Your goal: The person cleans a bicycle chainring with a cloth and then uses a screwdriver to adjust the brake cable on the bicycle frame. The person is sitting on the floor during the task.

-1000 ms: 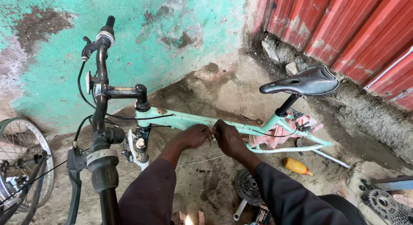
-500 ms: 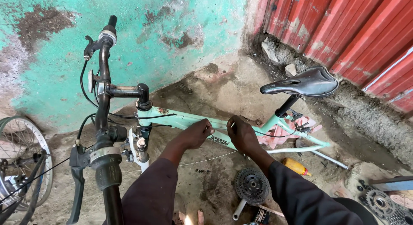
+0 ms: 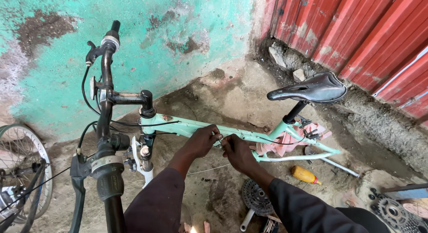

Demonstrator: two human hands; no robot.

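A mint-green bicycle frame (image 3: 249, 136) is seen across the middle of the view, its top tube running from the head tube at about 9 o'clock toward the seat post at 3 o'clock. The paint is pale and chalky, scuffed in places, and a small round badge is carried on the tube near the stem. No rear wheel is fitted; the rear stays end bare over the dirt.

Both hands are brought together on the top tube at the centre. The left hand (image 3: 203, 141) is curled over the tube, fingers closed around it. The right hand (image 3: 236, 153) is set just beside it at 4 o'clock, fingertips pinched together on something small against the tube; what is pinched cannot be made out. A thin cable (image 3: 272, 141) is strung along the tube from the hands toward the seat post.

A black saddle (image 3: 312, 88) is perched at 2 o'clock. Black handlebars (image 3: 106, 104) with a grip and brake lever stand upright at 9 o'clock. A spoked wheel (image 3: 20, 170) is cut off by the edge at 8 o'clock. On the ground, a toothed cassette (image 3: 256, 198) lies at 6 o'clock below the right wrist, an orange bottle (image 3: 304, 174) at 4 o'clock, and a pink rag (image 3: 278, 146) is draped under the seat tube.
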